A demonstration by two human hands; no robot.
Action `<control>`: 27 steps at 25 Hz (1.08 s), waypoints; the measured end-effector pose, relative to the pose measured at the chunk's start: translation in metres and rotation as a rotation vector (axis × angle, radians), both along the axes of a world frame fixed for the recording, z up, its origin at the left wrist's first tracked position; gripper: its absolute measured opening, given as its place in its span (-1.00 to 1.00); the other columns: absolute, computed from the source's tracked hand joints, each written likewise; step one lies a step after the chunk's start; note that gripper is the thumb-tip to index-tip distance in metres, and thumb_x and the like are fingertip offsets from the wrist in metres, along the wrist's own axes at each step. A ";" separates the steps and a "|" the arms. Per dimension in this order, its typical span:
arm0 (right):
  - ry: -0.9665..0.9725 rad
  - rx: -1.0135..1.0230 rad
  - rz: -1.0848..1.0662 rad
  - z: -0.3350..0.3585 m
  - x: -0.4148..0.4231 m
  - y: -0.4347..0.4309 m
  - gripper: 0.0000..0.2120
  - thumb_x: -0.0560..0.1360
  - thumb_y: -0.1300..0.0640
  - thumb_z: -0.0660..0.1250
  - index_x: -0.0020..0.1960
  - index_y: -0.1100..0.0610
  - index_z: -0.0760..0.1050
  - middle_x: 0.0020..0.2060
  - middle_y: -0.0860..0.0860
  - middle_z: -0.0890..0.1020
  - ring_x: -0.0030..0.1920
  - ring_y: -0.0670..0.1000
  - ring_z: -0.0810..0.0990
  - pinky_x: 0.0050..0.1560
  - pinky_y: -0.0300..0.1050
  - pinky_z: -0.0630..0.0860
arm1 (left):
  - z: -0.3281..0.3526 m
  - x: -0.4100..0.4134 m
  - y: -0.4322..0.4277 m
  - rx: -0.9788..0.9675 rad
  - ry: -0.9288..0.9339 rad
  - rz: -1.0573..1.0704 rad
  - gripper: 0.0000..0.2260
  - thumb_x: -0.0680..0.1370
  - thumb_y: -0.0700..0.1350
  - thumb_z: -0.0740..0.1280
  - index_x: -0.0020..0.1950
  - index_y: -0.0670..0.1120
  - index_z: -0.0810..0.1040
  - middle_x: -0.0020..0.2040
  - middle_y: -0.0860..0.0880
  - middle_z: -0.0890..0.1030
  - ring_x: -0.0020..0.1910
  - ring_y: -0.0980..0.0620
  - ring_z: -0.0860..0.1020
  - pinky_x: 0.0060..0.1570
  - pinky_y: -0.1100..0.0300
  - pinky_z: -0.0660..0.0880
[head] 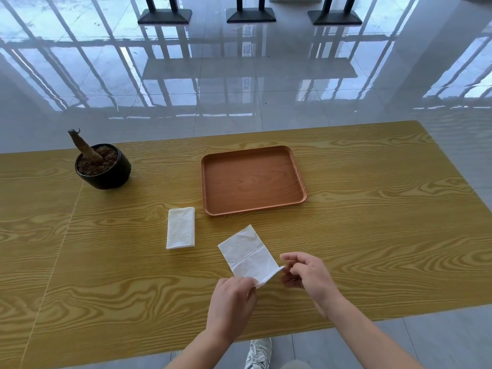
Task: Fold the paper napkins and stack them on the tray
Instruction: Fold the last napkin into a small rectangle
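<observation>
White creased napkin [246,255], pinched corners.

There is only one view, from a camera on the person's head. It looks forward and steeply down on the worktop [372,209] from close above its near edge. The wide lens also takes in the shiny floor [239,83] beyond the far edge.

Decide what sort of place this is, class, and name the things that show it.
Probably a canteen or café hall. A long wood-grain table bears a brown serving tray and a stack of paper napkins; pedestal table bases stand on a glossy tiled floor.
</observation>
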State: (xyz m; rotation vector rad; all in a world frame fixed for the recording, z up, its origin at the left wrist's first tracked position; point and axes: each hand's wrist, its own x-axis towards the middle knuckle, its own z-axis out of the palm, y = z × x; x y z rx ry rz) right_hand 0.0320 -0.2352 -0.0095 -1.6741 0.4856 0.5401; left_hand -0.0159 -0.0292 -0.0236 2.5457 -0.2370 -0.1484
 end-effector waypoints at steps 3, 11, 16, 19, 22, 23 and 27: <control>-0.234 -0.480 0.446 -0.003 0.002 -0.001 -0.53 0.42 0.36 0.30 0.18 -0.10 0.59 -0.12 -0.04 0.56 -0.17 -0.06 0.56 -0.13 -0.25 0.51 | 0.000 0.005 0.002 -0.048 0.007 0.050 -0.90 0.48 -0.19 0.38 -0.22 -0.02 0.55 -0.36 0.05 0.60 -0.37 0.01 0.49 -0.27 0.22 0.37; -0.196 -0.586 0.463 -0.017 0.006 0.020 -0.69 0.49 -0.05 0.39 -0.35 0.08 0.49 -0.28 -0.05 0.50 -0.28 -0.10 0.46 -0.33 -0.20 0.29 | -0.001 0.009 0.012 -0.280 0.104 0.295 -0.81 0.50 -0.14 0.42 0.09 0.06 0.62 -0.31 0.16 0.59 -0.29 0.17 0.54 -0.26 0.23 0.49; -0.151 -0.491 0.373 -0.015 0.009 0.033 -0.82 0.47 -0.05 0.43 -0.23 0.03 0.57 -0.31 -0.12 0.62 -0.26 -0.13 0.55 -0.26 -0.21 0.42 | -0.006 0.011 0.019 -0.369 0.164 0.475 -0.73 0.51 -0.15 0.45 0.19 0.02 0.61 -0.28 0.12 0.62 -0.27 0.17 0.58 -0.20 0.22 0.56; -0.173 -0.535 0.385 -0.014 0.010 0.037 -0.89 0.48 -0.04 0.42 -0.14 -0.03 0.57 -0.24 -0.14 0.64 -0.19 -0.17 0.57 -0.25 -0.29 0.40 | -0.006 0.011 0.020 -0.336 0.177 0.496 -0.69 0.50 -0.13 0.45 0.24 0.04 0.57 -0.23 0.12 0.62 -0.25 0.16 0.59 -0.17 0.11 0.60; -0.182 -0.556 0.372 -0.017 0.010 0.037 -0.94 0.48 0.00 0.43 -0.12 -0.05 0.57 -0.24 -0.17 0.63 -0.20 -0.21 0.56 -0.28 -0.35 0.37 | -0.008 0.010 0.022 -0.314 0.168 0.491 -0.67 0.50 -0.13 0.46 0.26 0.03 0.57 -0.17 0.13 0.60 -0.22 0.16 0.58 -0.15 0.13 0.61; -0.183 -0.560 0.361 -0.019 0.010 0.037 -0.95 0.48 0.01 0.43 -0.11 -0.04 0.58 -0.24 -0.17 0.63 -0.20 -0.20 0.56 -0.28 -0.36 0.37 | -0.010 0.009 0.023 -0.311 0.162 0.486 -0.66 0.50 -0.14 0.46 0.26 0.01 0.57 -0.15 0.13 0.58 -0.22 0.17 0.57 -0.15 0.14 0.60; -0.214 -0.542 0.292 -0.024 0.009 0.035 -0.94 0.50 0.04 0.44 -0.05 -0.03 0.58 -0.22 -0.16 0.62 -0.17 -0.14 0.58 -0.23 -0.33 0.42 | -0.010 0.002 0.025 -0.251 0.086 0.448 -0.65 0.48 -0.16 0.48 0.25 -0.01 0.57 -0.02 0.14 0.51 -0.18 0.19 0.53 -0.18 0.22 0.56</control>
